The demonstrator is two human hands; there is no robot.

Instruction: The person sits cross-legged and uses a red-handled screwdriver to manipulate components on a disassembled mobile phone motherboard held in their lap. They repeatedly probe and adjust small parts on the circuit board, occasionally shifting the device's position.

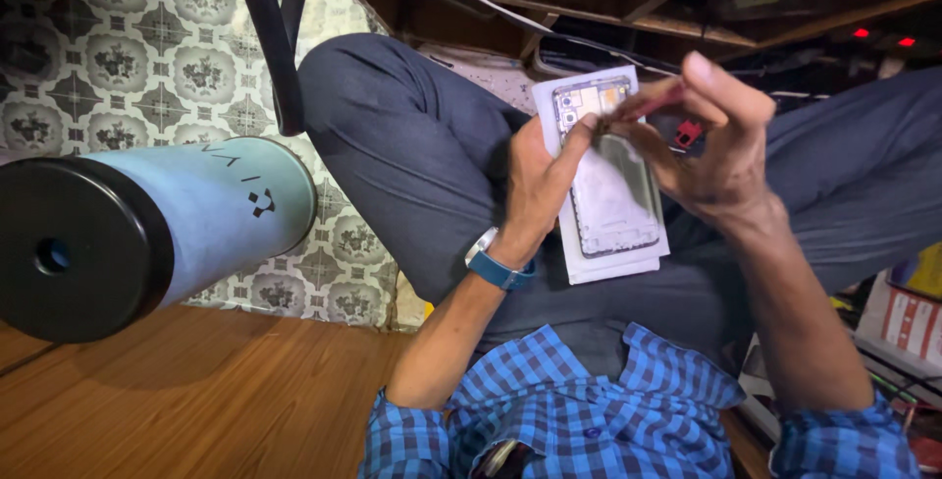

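1. A wooden worktop (196,400) fills the lower left of the view, and a patterned tile floor (108,37) shows beyond its far edge.
2. A pale blue cylinder with a black end cap (147,229) juts in from the left edge, above the worktop's far edge.
3. The person sits with grey trousers (412,145) drawn up; the raised knee is at upper centre, and the lap carries the work. A blue checked shirt (579,410) covers the torso and both upper forearms.
4. A white rectangular card or box (613,258) lies on the lap, near the middle of it, with an opened phone body (613,189) resting on top, its inner frame and circuit board facing up.
5. The left hand (540,180) comes up from a bent elbow, wrist turned inward, and curls around the left long edge of the phone body and card; the thumb is laid across the top corner by the camera cutout, gripping both from the side. A blue-strapped wristwatch (496,263) sits on that wrist.
6. The right hand (711,145) arches over the phone's upper right, forearm slanting in from the lower right. Thumb and forefinger are pressed together on a thin reddish tool (653,101), its tip at the top edge of the phone; the other fingers fan outward.
7. A small red piece (689,133) shows beneath the right palm; what it is cannot be made out.
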